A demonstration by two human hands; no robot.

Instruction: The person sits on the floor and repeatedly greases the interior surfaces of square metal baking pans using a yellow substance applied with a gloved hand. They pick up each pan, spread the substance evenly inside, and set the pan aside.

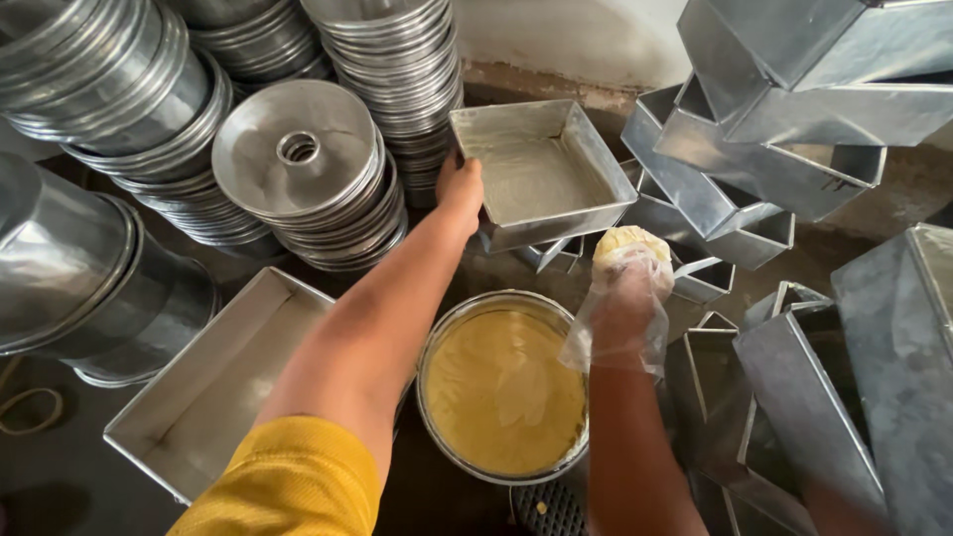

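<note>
My left hand (460,191) grips the near-left rim of a square metal baking pan (556,149), which sits tilted on top of other pans. My right hand (627,288) wears a thin clear plastic glove and holds a lump of yellow greasy paste (628,241) at its fingertips, just below that pan's right corner. Under both forearms stands a round metal bowl (434,342) filled with the same yellow paste (501,392). My left sleeve is yellow.
Stacks of round ring-shaped cake tins (298,159) fill the upper left. A long rectangular tray (213,387) lies at lower left. Piles of square and rectangular metal pans (794,119) crowd the right side and far right (893,347).
</note>
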